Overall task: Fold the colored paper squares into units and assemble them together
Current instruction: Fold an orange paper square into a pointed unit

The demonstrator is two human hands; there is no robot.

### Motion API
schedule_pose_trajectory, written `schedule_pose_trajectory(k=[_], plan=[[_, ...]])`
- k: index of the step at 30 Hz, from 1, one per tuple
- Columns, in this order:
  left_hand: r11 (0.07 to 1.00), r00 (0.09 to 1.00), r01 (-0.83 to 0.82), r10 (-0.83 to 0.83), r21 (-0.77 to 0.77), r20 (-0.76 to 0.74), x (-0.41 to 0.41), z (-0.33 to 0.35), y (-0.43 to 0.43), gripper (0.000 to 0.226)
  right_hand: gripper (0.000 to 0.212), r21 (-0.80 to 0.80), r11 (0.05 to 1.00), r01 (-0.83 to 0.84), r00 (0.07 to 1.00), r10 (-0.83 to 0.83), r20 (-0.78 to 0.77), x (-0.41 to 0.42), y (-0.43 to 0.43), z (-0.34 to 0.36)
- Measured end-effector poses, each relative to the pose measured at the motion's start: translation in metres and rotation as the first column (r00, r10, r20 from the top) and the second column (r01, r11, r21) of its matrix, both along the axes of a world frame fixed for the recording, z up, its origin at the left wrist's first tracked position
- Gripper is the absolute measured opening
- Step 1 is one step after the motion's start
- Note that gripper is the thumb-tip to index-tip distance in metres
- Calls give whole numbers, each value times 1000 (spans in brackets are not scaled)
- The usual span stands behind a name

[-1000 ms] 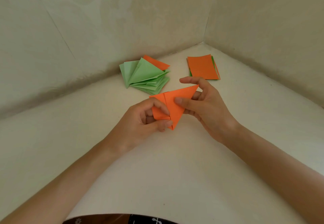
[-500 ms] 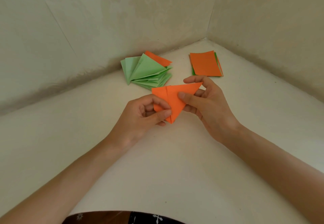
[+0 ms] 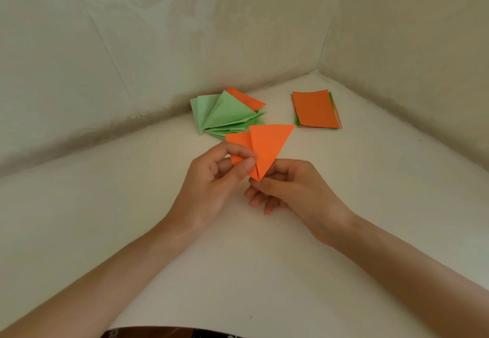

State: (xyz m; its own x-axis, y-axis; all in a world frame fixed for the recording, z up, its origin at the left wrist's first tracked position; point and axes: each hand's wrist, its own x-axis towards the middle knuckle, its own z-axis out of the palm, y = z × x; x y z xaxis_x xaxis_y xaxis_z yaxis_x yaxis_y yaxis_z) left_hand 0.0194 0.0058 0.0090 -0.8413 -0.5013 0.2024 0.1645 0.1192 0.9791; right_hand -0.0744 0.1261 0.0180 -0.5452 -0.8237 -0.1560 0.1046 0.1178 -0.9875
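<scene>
Right hand [image 3: 293, 186] has dropped below centre frame, holding the lower tip of the orange unit [image 3: 267, 144]; left hand [image 3: 211, 178] pinches its left flap. Best align the edges before creasing firmly.

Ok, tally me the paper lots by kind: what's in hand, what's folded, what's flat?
Orange folded piece, held: 1
Pile of folded units, mostly green: 1
Stack of flat squares, orange on top: 1
Total: 3 lots; sheets within each cannot be counted.

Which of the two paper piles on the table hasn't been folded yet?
The flat stack on the right, orange sheet on top. The left pile is fanned folded triangles, mostly green.
</scene>
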Motion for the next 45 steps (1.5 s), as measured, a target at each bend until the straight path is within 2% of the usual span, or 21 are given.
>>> schedule_pose_trajectory(k=[5, 8, 14, 19, 21, 24, 29, 32, 35, 39, 42, 45], plan=[[1000, 1000, -8, 8, -22, -15, 0, -2, -4, 5, 15, -55, 995, -84, 991, 89, 96, 2, 1, 2], [999, 1000, 21, -21, -29, -15, 0, -3, -3, 2, 16, -64, 998, -17, 993, 24, 112, 2, 0, 1], [997, 997, 76, -76, -11, -29, -2, -4, -2, 12, 16, -70, 997, 45, 992, -36, 118, 1, 0, 1], [997, 997, 73, -74, -28, -17, -1, -5, -4, 14, 22, -15, 999, 42, 998, -43, -35, 0, 1, 0], [999, 999, 37, -38, -37, -17, -1, -5, -6, 22, 23, 24, 1000, 20, 995, -17, -103, -2, 2, 0], [999, 1000, 1, -1, -43, -1, -3, -4, -7, 35, 23, 75, 997, -2, 992, 11, -128, -6, 3, 2], [997, 994, 73, -72, -6, 76, -4, -4, -12, 41, 21, 149, 987, -65, 989, 84, -124, -17, 8, 6], [995, 991, 99, -101, 31, 86, -4, -3, -12, 43, 16, 99, 995, -14, 996, 22, -82, -18, 7, 4], [995, 994, 73, -77, 61, 76, -4, -1, -13, 41, 8, -9, 994, 106, 986, -106, -125, -14, 4, -2], [989, 989, 129, -134, 67, 64, -1, 1, -15, 35, 14, -142, 970, 195, 968, -214, -134, -13, 3, -3], [985, 985, 168, -169, 33, 33, 1, 3, -17, 28, 21, -206, 967, 149, 971, -182, -153, -18, 6, 2], [986, 991, 132, -132, 106, -13, 2, 1, -26, 22, 26, -183, 983, 25, 961, -74, -266, -24, 9, 4]])
